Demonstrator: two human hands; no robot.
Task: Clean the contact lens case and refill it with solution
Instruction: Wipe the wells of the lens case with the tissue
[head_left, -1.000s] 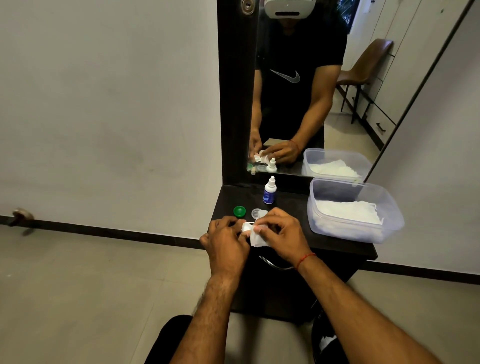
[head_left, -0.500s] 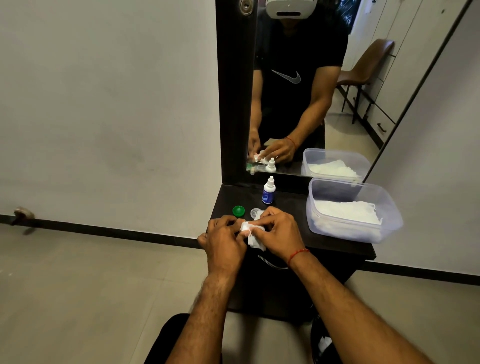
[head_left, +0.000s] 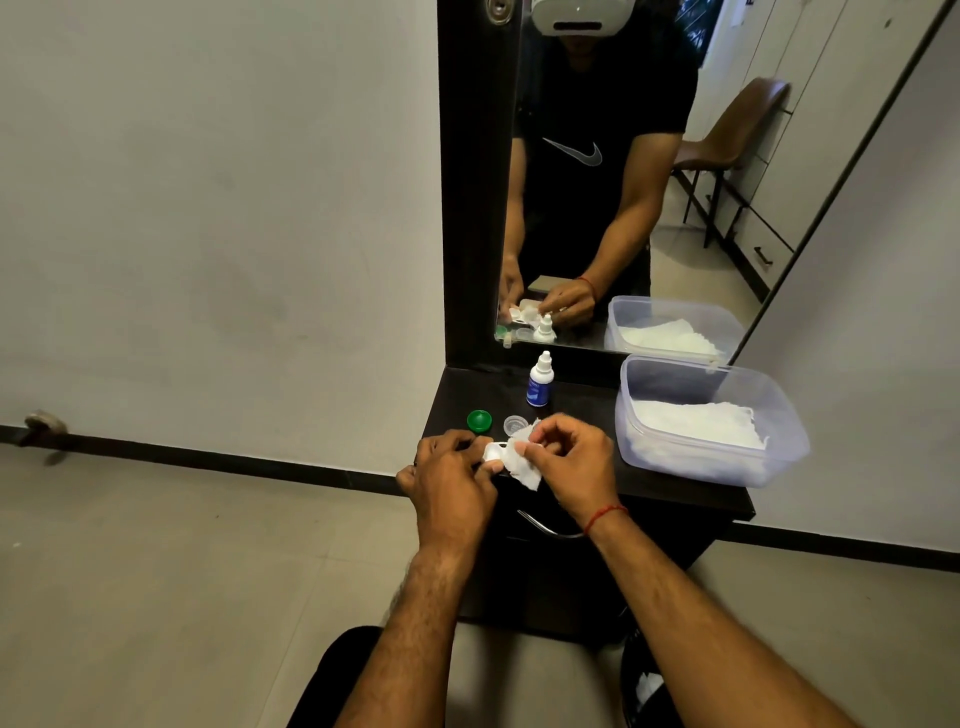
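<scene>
1. Head view, looking down: I see both hands close together over the front edge of the dark desk (head_left: 587, 402).
2. Left hand (head_left: 452, 480): fingers curled, gripping the white contact lens case (head_left: 493, 451). Only one end of the case shows past the fingers; the rest is covered.
3. Right hand (head_left: 571, 460): thumb and fingers pinch a crumpled white tissue (head_left: 525, 464). The tissue lies against the exposed end of the case and hangs below it.
4. I can't tell whether the tissue is down in a well or only on the outside of the case. It is too small to read.
5. I also can't tell whether the case touches the desk or is held just above it.
6. Green cap (head_left: 479, 420) lies on the desk just behind the left hand. Clear cap (head_left: 514, 425) sits just beside it on the right, partly hidden by the tissue.
7. Solution bottle (head_left: 540, 387) stands upright further back, near the mirror (head_left: 597, 208). It has a white tip and a blue label.
8. Right side of the desk: open-topped clear plastic tub (head_left: 691, 382) with a stack of white tissues (head_left: 696, 423) inside, apart from the hands.
9. Red thread (head_left: 605, 517) around the right wrist. Curved metal drawer handle (head_left: 545, 527) below the hands.
10. The mirror reflects the hands, bottle and tub.
</scene>
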